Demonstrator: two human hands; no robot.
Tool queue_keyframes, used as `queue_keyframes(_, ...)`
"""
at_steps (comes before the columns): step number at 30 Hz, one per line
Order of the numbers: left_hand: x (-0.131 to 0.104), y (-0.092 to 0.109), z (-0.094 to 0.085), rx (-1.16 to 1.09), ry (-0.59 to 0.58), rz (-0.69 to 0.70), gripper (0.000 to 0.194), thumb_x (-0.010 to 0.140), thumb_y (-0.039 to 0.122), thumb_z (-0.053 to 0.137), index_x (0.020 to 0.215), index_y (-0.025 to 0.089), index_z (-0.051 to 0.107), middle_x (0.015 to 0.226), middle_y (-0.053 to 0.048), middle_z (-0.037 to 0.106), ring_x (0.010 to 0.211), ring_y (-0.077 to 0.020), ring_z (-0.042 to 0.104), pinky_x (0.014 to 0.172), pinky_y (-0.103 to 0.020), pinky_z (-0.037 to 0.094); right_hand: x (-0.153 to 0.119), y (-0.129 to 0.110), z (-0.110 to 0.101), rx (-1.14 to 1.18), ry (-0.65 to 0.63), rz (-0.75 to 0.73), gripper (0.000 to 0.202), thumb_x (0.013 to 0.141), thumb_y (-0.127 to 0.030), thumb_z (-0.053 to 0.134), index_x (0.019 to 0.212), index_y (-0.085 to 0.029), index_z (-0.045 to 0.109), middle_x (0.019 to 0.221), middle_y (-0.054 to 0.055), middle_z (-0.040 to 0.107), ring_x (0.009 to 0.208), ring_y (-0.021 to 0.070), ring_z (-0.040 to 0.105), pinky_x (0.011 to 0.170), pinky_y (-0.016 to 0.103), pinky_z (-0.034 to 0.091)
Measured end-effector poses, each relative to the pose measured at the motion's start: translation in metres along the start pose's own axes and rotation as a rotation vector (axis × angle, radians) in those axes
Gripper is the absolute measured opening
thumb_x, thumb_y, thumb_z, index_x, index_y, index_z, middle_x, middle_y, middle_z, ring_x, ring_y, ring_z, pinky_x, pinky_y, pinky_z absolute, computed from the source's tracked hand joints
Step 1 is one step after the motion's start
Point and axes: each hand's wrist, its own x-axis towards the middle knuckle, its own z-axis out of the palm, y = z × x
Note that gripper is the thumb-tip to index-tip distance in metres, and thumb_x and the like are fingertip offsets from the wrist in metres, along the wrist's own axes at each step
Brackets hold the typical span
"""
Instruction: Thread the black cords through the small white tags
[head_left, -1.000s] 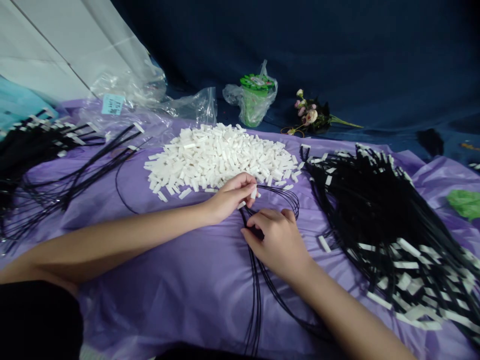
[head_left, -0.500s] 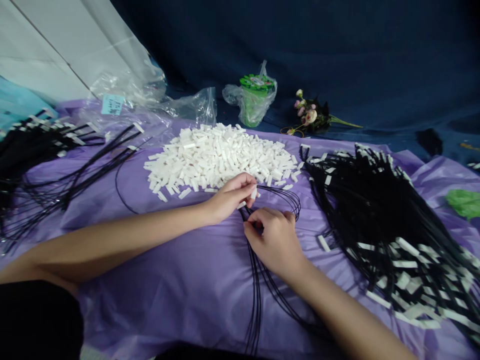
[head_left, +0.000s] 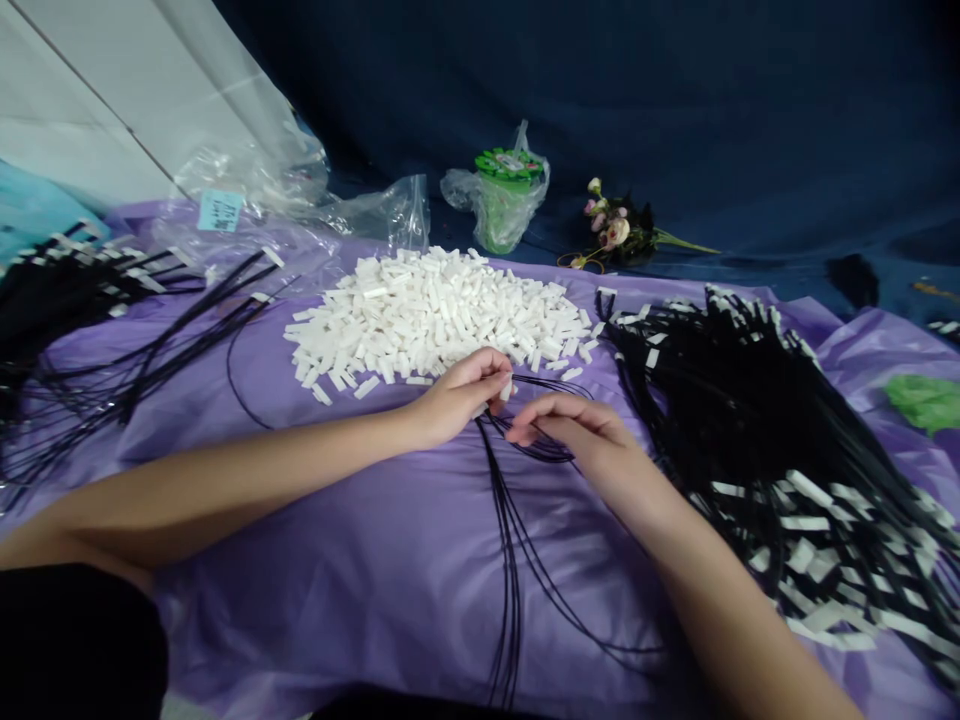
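Observation:
My left hand is closed on a bunch of thin black cords, at its white end piece. Some of these cords loop out to the right from the fingers, and others hang down toward me over the purple cover. Just right of the bunch is my right hand, its fingers stretched toward the left hand and loosely curved, with nothing visibly gripped. Behind the left hand lies a heap of small white rectangular pieces.
On the right lies a large pile of black cords with white ends; more cords lie at left. Clear plastic bags, a lidded green cup in plastic and artificial flowers stand at the back. Green plastic lies far right.
My right hand has moved slightly right and its fingers have straightened, coming off the hanging cords. The looped cords have dropped lower. My left hand keeps its hold in nearly the same place.

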Motion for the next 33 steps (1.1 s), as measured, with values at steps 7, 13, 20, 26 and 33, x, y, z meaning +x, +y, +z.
queue_keyframes(7, 0.001, -0.002, -0.001, 0.006, 0.003, 0.014, 0.015, 0.087, 0.029, 0.055, 0.083, 0.017, 0.047, 0.067, 0.003, 0.05, 0.056, -0.0074, 0.048, 0.048, -0.023, 0.025, 0.0, -0.005, -0.022, 0.296, 0.165, -0.079, 0.008, 0.082, -0.03, 0.067, 0.082, -0.021, 0.068, 0.089, 0.003, 0.069, 0.07, 0.0128, 0.065, 0.07, 0.029, 0.055)
queue_keyframes(13, 0.002, -0.003, -0.002, 0.018, -0.016, 0.031, 0.01, 0.087, 0.024, 0.052, 0.082, 0.017, 0.047, 0.068, 0.003, 0.051, 0.056, -0.0067, 0.048, 0.048, -0.022, 0.024, 0.004, -0.007, -0.035, 0.295, 0.613, -0.242, 0.02, 0.085, -0.046, 0.061, 0.089, -0.027, 0.066, 0.09, 0.002, 0.058, 0.072, 0.0116, 0.058, 0.072, 0.031, 0.055)
queue_keyframes(20, 0.002, -0.007, -0.004, -0.005, -0.021, 0.016, 0.016, 0.088, 0.032, 0.053, 0.085, 0.017, 0.047, 0.065, 0.002, 0.051, 0.055, -0.0078, 0.047, 0.048, -0.023, 0.024, -0.006, -0.01, -0.026, 0.043, 0.385, -0.366, 0.014, 0.082, -0.03, 0.067, 0.096, -0.03, 0.07, 0.059, -0.005, 0.051, 0.047, 0.01, 0.049, 0.05, 0.026, 0.048)
queue_keyframes(26, 0.002, -0.01, -0.006, -0.035, -0.02, 0.006, 0.013, 0.088, 0.03, 0.053, 0.086, 0.018, 0.048, 0.069, 0.002, 0.05, 0.058, -0.008, 0.048, 0.054, -0.024, 0.032, -0.007, -0.003, -0.016, -0.839, 0.208, -0.541, 0.015, 0.087, -0.016, 0.057, 0.087, -0.018, 0.072, 0.072, 0.004, 0.062, 0.062, 0.013, 0.056, 0.059, 0.026, 0.045)
queue_keyframes(33, 0.002, -0.011, -0.005, -0.063, -0.012, 0.009, 0.013, 0.086, 0.031, 0.053, 0.087, 0.018, 0.05, 0.071, 0.001, 0.051, 0.058, -0.0089, 0.048, 0.054, -0.024, 0.034, -0.005, 0.001, -0.015, -0.954, 0.168, -0.552, 0.019, 0.086, -0.012, 0.051, 0.076, -0.016, 0.066, 0.067, 0.002, 0.056, 0.059, 0.0114, 0.051, 0.059, 0.024, 0.041)
